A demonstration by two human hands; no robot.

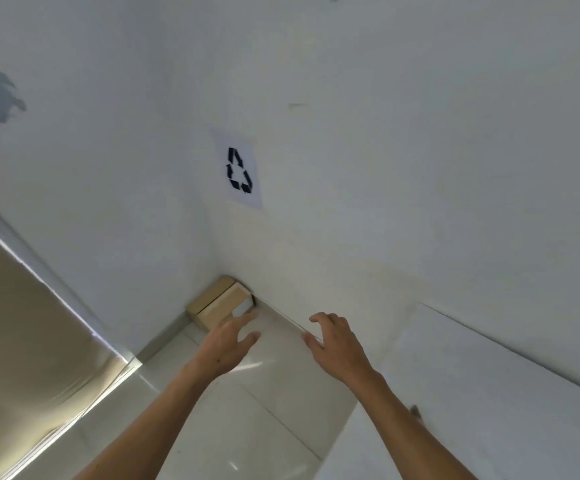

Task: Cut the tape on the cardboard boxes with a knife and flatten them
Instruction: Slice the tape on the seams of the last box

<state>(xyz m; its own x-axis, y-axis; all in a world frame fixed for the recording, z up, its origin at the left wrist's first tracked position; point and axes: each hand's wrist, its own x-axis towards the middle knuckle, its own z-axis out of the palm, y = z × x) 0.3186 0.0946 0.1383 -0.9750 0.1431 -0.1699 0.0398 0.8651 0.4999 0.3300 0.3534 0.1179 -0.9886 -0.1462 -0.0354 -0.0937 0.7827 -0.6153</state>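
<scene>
1. White walls [385,133] fill most of the frame, meeting at centre.
2. A glossy tiled floor [264,427] runs along the bottom.
3. A recycling sign [238,171] hangs at upper centre.
4. The cardboard boxes [217,304] sit in the corner below it.
5. The left hand [227,344] and right hand [333,344] reach out, fingers spread, holding nothing.

Tan cardboard boxes [216,304], black recycling symbol [238,170]

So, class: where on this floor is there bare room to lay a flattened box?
Free: the tiled floor between the forearms, up to the left hand and right hand. Crowded: the wall corner, filled by the cardboard boxes under the recycling sign.
</scene>
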